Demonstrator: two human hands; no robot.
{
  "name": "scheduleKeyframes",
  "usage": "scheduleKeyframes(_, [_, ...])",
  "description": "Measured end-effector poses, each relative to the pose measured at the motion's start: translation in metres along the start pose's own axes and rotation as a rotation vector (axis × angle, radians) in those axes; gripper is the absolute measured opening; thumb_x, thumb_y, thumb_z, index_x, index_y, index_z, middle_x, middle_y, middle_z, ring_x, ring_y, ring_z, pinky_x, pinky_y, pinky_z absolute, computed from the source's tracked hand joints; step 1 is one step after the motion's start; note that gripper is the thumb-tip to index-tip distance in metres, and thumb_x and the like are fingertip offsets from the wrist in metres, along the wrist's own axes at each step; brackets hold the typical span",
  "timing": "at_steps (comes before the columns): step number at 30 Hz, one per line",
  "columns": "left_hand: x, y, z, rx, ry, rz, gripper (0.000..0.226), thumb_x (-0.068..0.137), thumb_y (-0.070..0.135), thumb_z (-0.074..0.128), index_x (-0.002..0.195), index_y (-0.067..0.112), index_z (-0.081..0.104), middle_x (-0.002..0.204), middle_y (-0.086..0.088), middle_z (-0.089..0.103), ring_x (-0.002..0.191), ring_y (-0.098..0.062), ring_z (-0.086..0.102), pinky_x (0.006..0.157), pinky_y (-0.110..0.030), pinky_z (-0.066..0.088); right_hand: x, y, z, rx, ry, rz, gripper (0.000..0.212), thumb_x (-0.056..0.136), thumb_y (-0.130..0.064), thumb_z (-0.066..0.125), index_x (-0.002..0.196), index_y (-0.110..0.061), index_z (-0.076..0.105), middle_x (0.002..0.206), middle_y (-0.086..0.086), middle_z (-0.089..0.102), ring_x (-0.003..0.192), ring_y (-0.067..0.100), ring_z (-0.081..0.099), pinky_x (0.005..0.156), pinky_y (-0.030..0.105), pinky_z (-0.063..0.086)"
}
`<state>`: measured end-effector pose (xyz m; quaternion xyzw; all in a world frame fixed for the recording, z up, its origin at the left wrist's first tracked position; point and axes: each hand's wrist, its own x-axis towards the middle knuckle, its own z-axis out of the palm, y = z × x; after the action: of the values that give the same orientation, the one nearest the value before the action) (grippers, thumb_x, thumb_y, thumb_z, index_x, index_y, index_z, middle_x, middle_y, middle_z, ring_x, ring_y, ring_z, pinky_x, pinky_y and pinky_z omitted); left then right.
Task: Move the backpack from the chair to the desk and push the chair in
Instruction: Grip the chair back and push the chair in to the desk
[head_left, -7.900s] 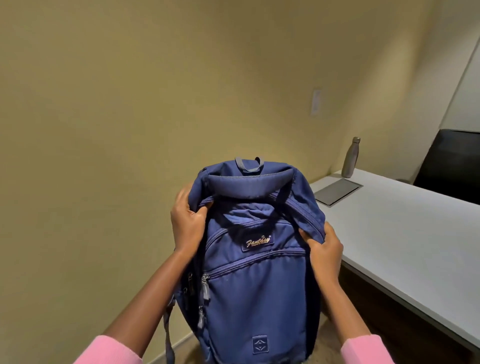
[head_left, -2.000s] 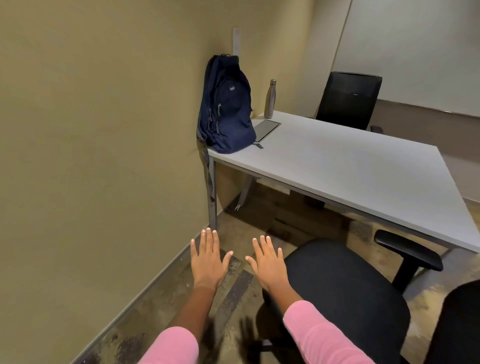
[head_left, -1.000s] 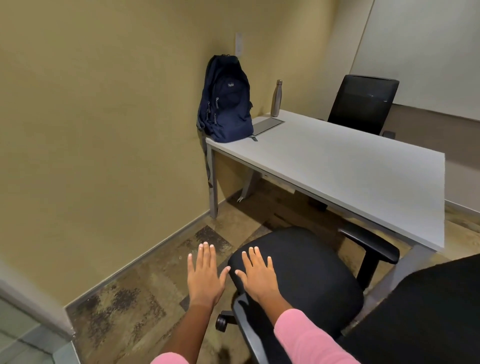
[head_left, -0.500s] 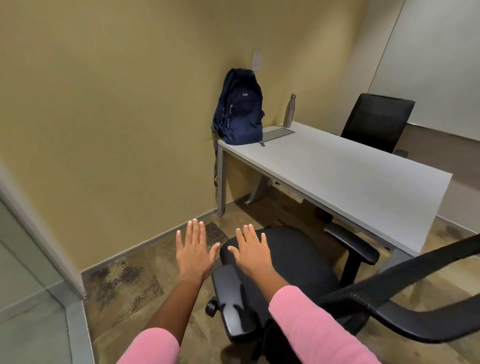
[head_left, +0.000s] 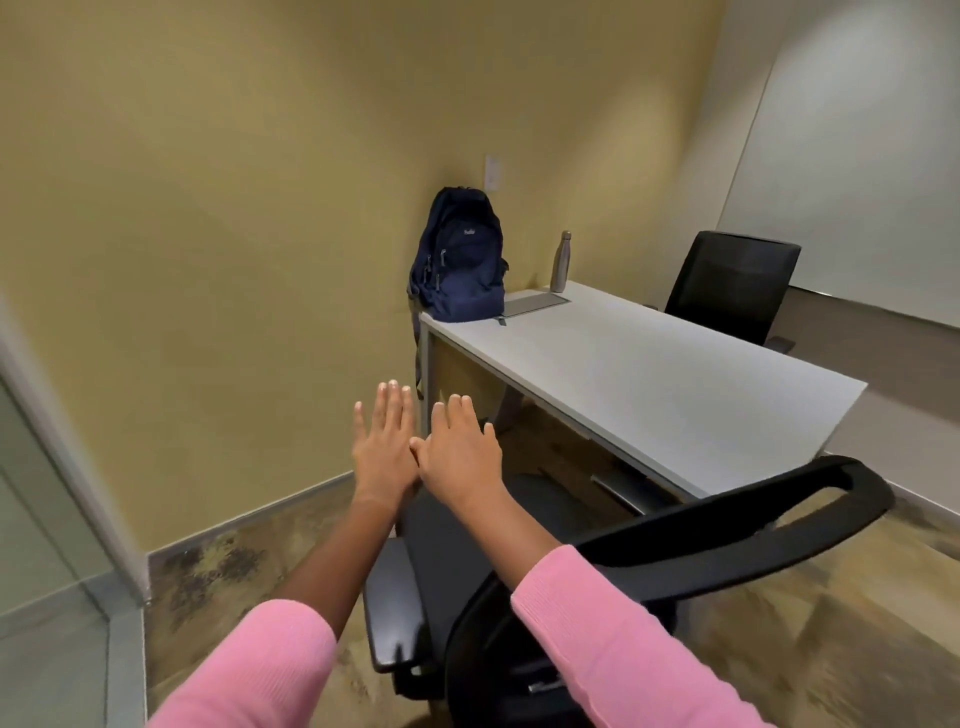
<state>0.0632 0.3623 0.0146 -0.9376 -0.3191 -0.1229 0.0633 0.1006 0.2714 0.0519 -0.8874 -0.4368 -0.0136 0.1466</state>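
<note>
A small room with yellow walls and mottled flooring holds a white table set in the far corner, well beyond the hands. The backpack already stands upright on the table's far-left corner, leaning toward the wall, with a metal bottle and a flat grey pad just beside it; a second black chair sits behind the table. The left hand and right hand are stretched forward side by side, palms down, fingers spread flat and thumbs nearly touching, with nothing in either. They hover above the front of the office chair, which is directly below and to the right of them, not yet tucked under the table. The chair probably rolls easily but may swivel if pushed off-centre, so the curved backrest rim, near the right forearm, looks the firmest place to take hold. The chair's base and wheels are hidden under the seat and sleeves, its far armrest is blurred, and whether the hands touch the seat cannot be told.
</note>
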Motion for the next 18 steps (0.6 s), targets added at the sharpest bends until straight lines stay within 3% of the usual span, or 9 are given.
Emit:
scheduleKeyframes(9, [-0.024,0.101,-0.051,-0.18,0.044,-0.106,0.063,0.097,0.042,0.019,0.145,0.006,-0.002,0.158,-0.013,-0.003,0.145,-0.025,-0.008,0.117,-0.048,-0.004,-0.048,0.102,-0.08,0.001,0.072,-0.084,0.056,0.096,-0.04,0.032,0.14,-0.006,0.027,0.153,0.014,0.022,0.144,0.026,0.012,0.113,0.052,0.022])
scheduleKeyframes(13, [-0.039,0.151,-0.065,-0.251,-0.042,-0.122,0.075,0.093,0.057,0.016,0.145,0.005,0.002,0.158,-0.015,0.002,0.145,-0.026,-0.005,0.116,-0.05,-0.002,-0.068,0.167,-0.092,-0.028,0.073,-0.057,0.055,0.095,-0.044,0.029,0.134,-0.006,0.036,0.151,0.014,0.028,0.142,0.027,0.018,0.111,0.051,0.023])
scheduleKeyframes(18, [-0.06,0.212,-0.08,-0.273,-0.167,-0.074,0.081,0.089,0.063,0.014,0.145,0.006,0.002,0.158,-0.016,0.001,0.145,-0.026,-0.007,0.116,-0.05,-0.003,-0.091,0.242,-0.093,-0.001,0.004,0.046,0.056,0.096,-0.046,0.026,0.137,-0.009,0.034,0.154,0.011,0.022,0.145,0.023,0.01,0.114,0.05,0.015])
